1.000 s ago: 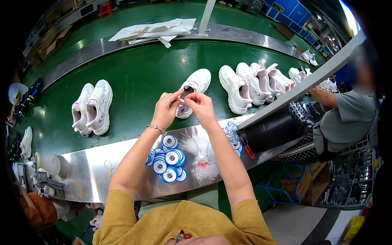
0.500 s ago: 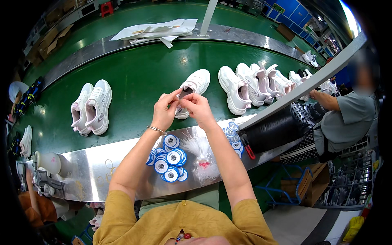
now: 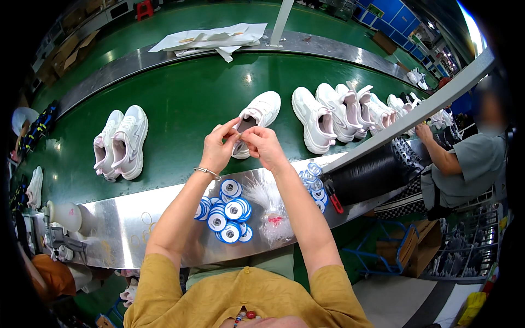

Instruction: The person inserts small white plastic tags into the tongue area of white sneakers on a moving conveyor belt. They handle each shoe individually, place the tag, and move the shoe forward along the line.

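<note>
Green bench (image 3: 186,93); white shoe pair (image 3: 129,130) well left of the grip. Left hand (image 3: 220,146): thumb and fingertip pinched together, anything between too small to tell. White shoe (image 3: 264,109) just beyond the fingertips, contact unclear; long axis toe away and rightward, opening up, pinkish-grey lining. Right hand (image 3: 264,146), nearer it, likewise pinched.

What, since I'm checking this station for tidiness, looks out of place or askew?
The white sheets on the far metal ledge look askew: stacked unevenly, one corner jutting over the green surface. I see no clear damage.
</note>
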`<state>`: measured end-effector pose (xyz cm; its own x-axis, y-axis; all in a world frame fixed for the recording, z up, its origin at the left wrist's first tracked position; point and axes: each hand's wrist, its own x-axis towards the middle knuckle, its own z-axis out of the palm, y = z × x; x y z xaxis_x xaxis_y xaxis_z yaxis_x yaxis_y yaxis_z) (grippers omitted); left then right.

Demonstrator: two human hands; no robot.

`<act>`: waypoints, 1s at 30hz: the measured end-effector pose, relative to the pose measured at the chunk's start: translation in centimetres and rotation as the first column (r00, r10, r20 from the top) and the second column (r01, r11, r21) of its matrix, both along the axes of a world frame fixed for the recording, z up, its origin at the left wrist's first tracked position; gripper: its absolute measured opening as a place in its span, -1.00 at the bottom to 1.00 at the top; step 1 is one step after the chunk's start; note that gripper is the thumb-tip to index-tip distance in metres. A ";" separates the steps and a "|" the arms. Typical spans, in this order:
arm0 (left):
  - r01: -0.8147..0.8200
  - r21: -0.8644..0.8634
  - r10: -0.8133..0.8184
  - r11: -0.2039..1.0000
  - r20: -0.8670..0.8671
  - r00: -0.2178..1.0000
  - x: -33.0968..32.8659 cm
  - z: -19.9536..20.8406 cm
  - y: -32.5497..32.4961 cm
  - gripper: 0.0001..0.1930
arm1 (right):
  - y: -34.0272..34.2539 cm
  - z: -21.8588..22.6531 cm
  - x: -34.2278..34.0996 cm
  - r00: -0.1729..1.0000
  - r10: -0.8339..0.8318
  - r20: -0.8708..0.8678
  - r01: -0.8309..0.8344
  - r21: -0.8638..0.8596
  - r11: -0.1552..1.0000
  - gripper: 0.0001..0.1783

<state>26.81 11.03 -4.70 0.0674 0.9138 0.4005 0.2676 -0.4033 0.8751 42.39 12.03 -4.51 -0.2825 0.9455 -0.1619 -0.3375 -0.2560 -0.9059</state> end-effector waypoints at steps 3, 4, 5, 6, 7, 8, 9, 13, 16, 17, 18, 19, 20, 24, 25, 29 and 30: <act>-0.026 0.042 0.027 0.999 -0.006 1.000 -1.3 1.3 0.7 -0.60 | 0.1 2.3 0.3 0.983 -0.097 0.159 0.083 0.092 0.992 -0.89; -0.045 0.087 0.046 0.995 -0.008 0.999 -2.5 2.7 1.0 -0.61 | 0.1 3.8 0.2 0.962 -0.149 0.229 0.124 0.120 0.985 -0.88; -0.064 0.132 0.065 0.989 -0.009 0.998 -3.9 4.1 1.3 -0.61 | 0.4 5.1 0.5 0.952 -0.190 0.241 0.159 0.142 0.977 -0.85; -0.104 0.111 0.105 0.988 -0.004 0.994 -5.0 5.0 0.6 -0.63 | -0.2 5.9 1.4 0.937 -0.221 0.270 0.187 0.145 0.972 -0.86; -0.142 0.109 0.143 0.984 -0.006 0.990 -5.8 4.5 -0.3 -0.68 | -1.1 5.7 2.8 0.923 -0.249 0.294 0.213 0.149 0.966 -0.87; -0.174 0.038 0.172 0.984 0.055 0.983 -7.1 3.6 -1.0 -0.72 | -2.1 5.4 4.4 0.895 -0.235 0.380 0.193 0.146 0.970 -0.87; -0.199 -0.030 0.201 0.979 0.115 0.973 -7.9 3.1 -1.7 -0.75 | -3.1 5.2 5.6 0.859 -0.224 0.461 0.175 0.145 0.974 -0.87; -0.334 -0.110 0.349 0.936 0.154 0.924 -7.6 4.3 -6.0 -0.86 | -5.5 1.7 7.2 0.735 -0.228 0.639 0.055 0.279 0.959 -0.83; -0.124 0.007 0.124 0.992 -0.002 0.992 -3.0 3.3 -10.3 -0.87 | -5.0 0.7 5.0 0.554 -0.215 0.804 -0.081 0.310 0.947 -0.81; -0.025 0.000 0.025 1.000 -0.080 0.996 -1.6 3.3 -11.8 -0.86 | -4.9 0.9 4.1 0.457 -0.220 0.862 -0.124 0.307 0.944 -0.79; 0.058 -0.030 -0.062 0.998 -0.126 0.990 -0.5 3.0 -12.8 -0.84 | -4.7 1.3 3.3 0.376 -0.178 0.910 -0.155 0.250 0.956 -0.78; 0.139 -0.063 -0.148 0.988 -0.169 0.974 0.4 2.6 -13.6 -0.82 | -4.6 1.7 2.5 0.289 -0.134 0.948 -0.181 0.192 0.965 -0.78; 0.155 -0.008 -0.153 0.988 -0.217 0.964 1.4 2.3 -14.2 -0.79 | -4.5 2.0 2.2 0.199 -0.090 0.976 -0.200 0.131 0.971 -0.77; 0.246 0.134 -0.179 0.960 -0.381 0.907 4.5 1.5 -15.8 -0.68 | -4.1 0.1 3.3 0.264 -0.173 0.949 -0.167 0.222 0.961 -0.79; 0.268 0.147 -0.187 0.952 -0.414 0.891 4.9 1.4 -16.1 -0.66 | -4.5 0.4 4.0 0.358 -0.202 0.912 -0.125 0.261 0.957 -0.81; 0.306 0.132 -0.187 0.943 -0.551 0.814 5.7 1.9 -16.9 -0.60 | -5.8 0.7 5.3 0.621 -0.300 0.724 0.030 0.361 0.932 -0.84; 0.321 0.098 -0.212 0.942 -0.569 0.795 5.7 0.8 -17.2 -0.57 | -6.2 0.5 4.8 0.641 -0.297 0.708 0.027 0.366 0.930 -0.85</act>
<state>32.50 -6.16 -3.89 0.5534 0.7422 0.3780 0.5337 -0.6644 0.5231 47.24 5.87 -4.03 -0.0310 0.9983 0.0484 0.4716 0.0573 -0.8799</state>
